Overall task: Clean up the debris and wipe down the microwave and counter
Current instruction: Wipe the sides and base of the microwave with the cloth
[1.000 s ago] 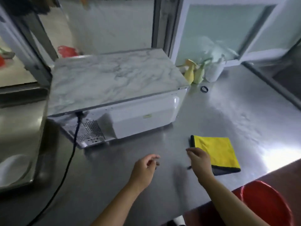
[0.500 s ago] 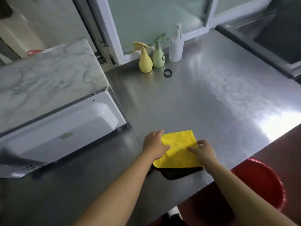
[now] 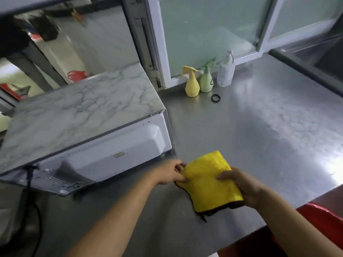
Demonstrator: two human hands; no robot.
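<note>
Both hands, left [image 3: 171, 173] and right [image 3: 241, 186], grip the yellow cloth [image 3: 209, 180], hiding its edges.

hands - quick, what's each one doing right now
Left hand: pinches the left edge of the yellow cloth.
Right hand: grips the cloth's right side.

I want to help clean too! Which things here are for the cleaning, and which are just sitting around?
For the job: yellow cloth, held by left hand and right hand; microwave; counter.

Just sitting: yellow spray bottle, green spray bottle, pump bottle, black ring, red bucket.
</note>
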